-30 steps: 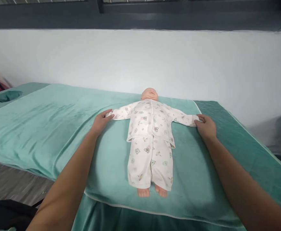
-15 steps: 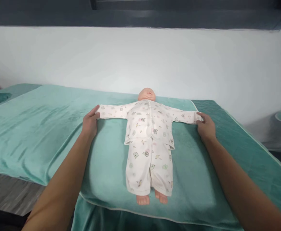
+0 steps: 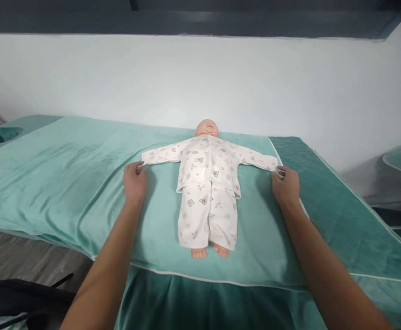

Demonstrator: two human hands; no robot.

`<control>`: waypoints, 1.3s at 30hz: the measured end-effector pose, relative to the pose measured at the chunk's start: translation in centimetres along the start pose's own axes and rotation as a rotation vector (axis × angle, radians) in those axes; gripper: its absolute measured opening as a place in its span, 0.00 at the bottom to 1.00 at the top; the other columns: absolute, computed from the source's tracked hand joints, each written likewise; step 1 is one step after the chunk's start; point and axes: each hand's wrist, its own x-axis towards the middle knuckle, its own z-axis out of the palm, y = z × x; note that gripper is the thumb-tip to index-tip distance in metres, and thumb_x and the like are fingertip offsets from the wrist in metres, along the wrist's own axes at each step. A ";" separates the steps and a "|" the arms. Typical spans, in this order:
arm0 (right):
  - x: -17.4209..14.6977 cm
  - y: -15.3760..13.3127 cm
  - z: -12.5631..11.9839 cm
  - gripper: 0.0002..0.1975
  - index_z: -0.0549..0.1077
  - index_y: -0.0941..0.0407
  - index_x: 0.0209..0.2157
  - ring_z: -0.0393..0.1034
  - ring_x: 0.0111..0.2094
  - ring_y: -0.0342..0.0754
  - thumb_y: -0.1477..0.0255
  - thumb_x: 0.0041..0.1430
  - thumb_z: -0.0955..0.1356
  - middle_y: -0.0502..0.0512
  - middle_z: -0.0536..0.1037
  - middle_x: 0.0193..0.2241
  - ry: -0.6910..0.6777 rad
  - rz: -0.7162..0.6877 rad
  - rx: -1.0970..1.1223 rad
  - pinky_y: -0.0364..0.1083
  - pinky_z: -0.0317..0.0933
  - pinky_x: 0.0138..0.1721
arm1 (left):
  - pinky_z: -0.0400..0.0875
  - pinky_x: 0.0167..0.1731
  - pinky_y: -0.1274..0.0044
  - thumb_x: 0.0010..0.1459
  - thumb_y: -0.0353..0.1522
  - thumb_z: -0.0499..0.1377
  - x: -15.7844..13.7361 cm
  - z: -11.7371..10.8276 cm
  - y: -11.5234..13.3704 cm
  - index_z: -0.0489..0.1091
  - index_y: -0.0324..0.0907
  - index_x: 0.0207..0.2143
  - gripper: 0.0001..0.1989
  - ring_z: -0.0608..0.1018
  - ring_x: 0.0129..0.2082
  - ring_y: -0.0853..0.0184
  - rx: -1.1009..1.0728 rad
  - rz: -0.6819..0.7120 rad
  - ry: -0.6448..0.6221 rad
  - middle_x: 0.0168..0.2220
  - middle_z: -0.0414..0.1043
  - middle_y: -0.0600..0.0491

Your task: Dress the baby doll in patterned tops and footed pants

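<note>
A baby doll [image 3: 207,128] lies on its back, its head toward the wall. It wears a white long-sleeved pyjama top [image 3: 200,160] and matching trousers [image 3: 195,220], both printed with small animals; bare feet show below the hems. Both sleeves are stretched out sideways. At the lower corner of the left-side sleeve's cuff [image 3: 148,158], my left hand [image 3: 134,181] has thumb and forefinger closed in a pinch. My right hand [image 3: 286,183] pinches the lower corner of the opposite sleeve's cuff [image 3: 271,163]. The fingertips partly hide both cuff corners.
Under the doll, a pale green velvety cover [image 3: 93,169] spreads over the bed, with a darker green part [image 3: 334,201] at the right. A white wall [image 3: 200,82] rises behind. A black bag-like thing [image 3: 21,298] is at lower left, above a grey floor [image 3: 24,259].
My hands have slid from the sleeve ends to the lower cuff corners, uncovering more of each cuff. The view has shifted, so the doll looks smaller and higher.
</note>
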 end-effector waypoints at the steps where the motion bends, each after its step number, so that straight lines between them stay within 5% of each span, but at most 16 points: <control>1: -1.5 -0.6 -0.3 0.19 0.72 0.60 0.49 0.71 0.48 0.54 0.70 0.56 0.65 0.66 0.73 0.49 -0.015 -0.023 0.028 0.55 0.64 0.52 | 0.70 0.50 0.68 0.56 0.32 0.54 -1.9 -0.4 0.4 0.73 0.41 0.46 0.16 0.76 0.46 0.59 -0.028 0.011 -0.003 0.50 0.71 0.44; 8: -16.3 -7.6 -4.4 0.15 0.68 0.52 0.52 0.68 0.54 0.54 0.68 0.64 0.65 0.59 0.73 0.51 -0.313 -0.375 0.339 0.57 0.63 0.55 | 0.67 0.55 0.67 0.58 0.27 0.54 -16.3 -3.2 3.6 0.72 0.44 0.43 0.12 0.74 0.51 0.62 -0.247 0.151 -0.310 0.47 0.72 0.51; 13: -22.1 -11.6 -6.8 0.13 0.68 0.53 0.50 0.61 0.60 0.58 0.74 0.63 0.66 0.62 0.69 0.56 -0.419 -0.638 0.146 0.61 0.61 0.56 | 0.65 0.55 0.66 0.56 0.24 0.54 -20.7 -4.6 3.6 0.67 0.46 0.48 0.17 0.71 0.53 0.62 -0.196 0.255 -0.413 0.50 0.68 0.50; 19: -22.6 -14.2 -4.8 0.08 0.71 0.56 0.41 0.58 0.61 0.63 0.78 0.59 0.67 0.63 0.68 0.58 -0.350 -0.667 -0.058 0.65 0.56 0.59 | 0.63 0.48 0.66 0.58 0.28 0.56 -21.2 -4.1 5.0 0.66 0.44 0.40 0.07 0.71 0.43 0.62 -0.104 0.308 -0.429 0.40 0.71 0.52; 24: -22.4 -14.7 -4.5 0.05 0.69 0.56 0.35 0.59 0.61 0.60 0.80 0.59 0.66 0.61 0.71 0.55 -0.311 -0.677 0.012 0.63 0.55 0.60 | 0.64 0.46 0.70 0.59 0.28 0.55 -21.7 -4.4 5.3 0.64 0.43 0.35 0.02 0.71 0.41 0.64 -0.232 0.190 -0.420 0.37 0.70 0.54; 28: -23.0 -14.1 -5.9 0.08 0.68 0.54 0.36 0.61 0.59 0.58 0.82 0.59 0.65 0.59 0.72 0.53 -0.281 -0.708 0.095 0.64 0.53 0.60 | 0.66 0.42 0.75 0.62 0.28 0.55 -22.3 -5.5 4.8 0.63 0.44 0.34 0.03 0.71 0.39 0.68 -0.390 0.128 -0.394 0.36 0.67 0.55; 33: -24.1 -13.3 -6.5 0.09 0.67 0.55 0.38 0.62 0.58 0.58 0.83 0.59 0.65 0.61 0.71 0.52 -0.298 -0.704 0.103 0.65 0.54 0.59 | 0.66 0.42 0.77 0.62 0.26 0.55 -23.2 -5.3 4.0 0.63 0.44 0.35 0.05 0.71 0.39 0.69 -0.335 0.145 -0.313 0.36 0.65 0.56; 39: -24.4 -11.7 -6.9 0.13 0.68 0.52 0.48 0.62 0.57 0.53 0.80 0.65 0.63 0.59 0.70 0.52 -0.346 -0.604 0.252 0.58 0.60 0.57 | 0.68 0.48 0.72 0.61 0.24 0.55 -24.0 -5.2 4.5 0.63 0.44 0.43 0.09 0.71 0.47 0.66 -0.181 0.329 -0.198 0.44 0.65 0.51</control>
